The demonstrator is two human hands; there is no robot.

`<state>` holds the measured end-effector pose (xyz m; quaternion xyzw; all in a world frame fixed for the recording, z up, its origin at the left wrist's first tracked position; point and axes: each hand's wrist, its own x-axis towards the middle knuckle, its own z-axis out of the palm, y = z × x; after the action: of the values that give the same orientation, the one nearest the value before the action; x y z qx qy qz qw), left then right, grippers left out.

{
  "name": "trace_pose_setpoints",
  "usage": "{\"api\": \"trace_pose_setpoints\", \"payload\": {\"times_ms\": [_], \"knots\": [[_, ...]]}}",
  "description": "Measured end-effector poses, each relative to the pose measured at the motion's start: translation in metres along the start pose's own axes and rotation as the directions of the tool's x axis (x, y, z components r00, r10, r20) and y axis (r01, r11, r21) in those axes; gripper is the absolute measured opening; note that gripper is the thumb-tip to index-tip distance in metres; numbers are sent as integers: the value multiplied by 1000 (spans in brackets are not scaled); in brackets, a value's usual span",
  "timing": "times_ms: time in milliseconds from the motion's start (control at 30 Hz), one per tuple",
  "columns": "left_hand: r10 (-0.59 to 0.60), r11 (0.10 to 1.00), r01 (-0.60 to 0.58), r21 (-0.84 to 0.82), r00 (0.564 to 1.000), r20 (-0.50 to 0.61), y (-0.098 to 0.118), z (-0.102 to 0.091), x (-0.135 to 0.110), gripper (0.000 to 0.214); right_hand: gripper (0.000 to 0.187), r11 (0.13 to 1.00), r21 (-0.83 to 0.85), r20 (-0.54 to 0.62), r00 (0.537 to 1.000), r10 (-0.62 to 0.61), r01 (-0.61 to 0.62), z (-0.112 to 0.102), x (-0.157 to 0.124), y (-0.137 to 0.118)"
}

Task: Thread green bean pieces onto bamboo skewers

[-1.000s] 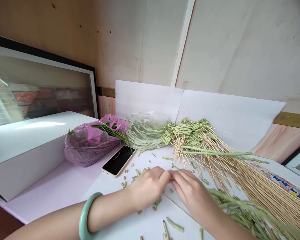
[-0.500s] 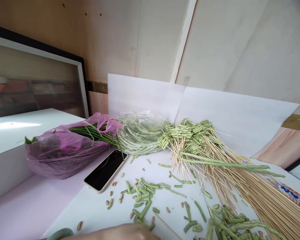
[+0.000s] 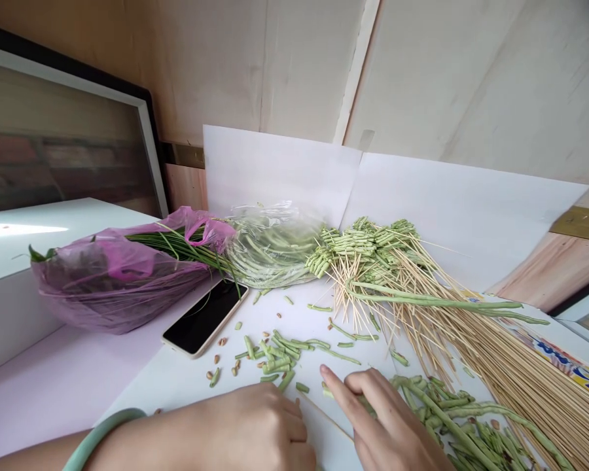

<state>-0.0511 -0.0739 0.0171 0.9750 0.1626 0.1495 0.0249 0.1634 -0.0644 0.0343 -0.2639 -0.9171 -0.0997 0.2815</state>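
Observation:
My left hand (image 3: 255, 428), with a pale green bangle (image 3: 105, 432) on its wrist, is at the bottom middle. Its fingers curl closed and face away from me; what they hold is hidden. To its right my right hand (image 3: 387, 418) reaches over the table, index finger stretched and apart from the bent middle finger. Short green bean pieces (image 3: 275, 360) lie just beyond the hands, with a few partly covered by my right fingers. A thin bamboo skewer (image 3: 330, 420) slants between the two hands; whether either hand touches it, I cannot tell.
Beside my right hand lies a heap of beans (image 3: 451, 412). Behind it are skewers threaded with bean pieces (image 3: 358, 242) and a sheaf of bare skewers (image 3: 535, 386). A phone (image 3: 203, 320), a purple bag (image 3: 118, 288) and a clear bag of long beans (image 3: 275, 252) stand further back.
My right hand has come into view from below, over the bean pieces. More of my left hand and its bangle shows. The whole view has shifted slightly.

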Motion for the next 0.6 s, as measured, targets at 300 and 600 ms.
{"api": "trace_pose_setpoints", "payload": {"times_ms": [300, 600], "knots": [[-461, 881, 397, -258, 844, -276, 4, -8, -3, 63, 35, 959, 260, -56, 990, 130, -111, 8, -12, 2], [-349, 935, 332, -123, 924, -156, 15, -7, 3, 51, 22, 985, 169, -190, 982, -13, 46, 10, -1, -16]]}}
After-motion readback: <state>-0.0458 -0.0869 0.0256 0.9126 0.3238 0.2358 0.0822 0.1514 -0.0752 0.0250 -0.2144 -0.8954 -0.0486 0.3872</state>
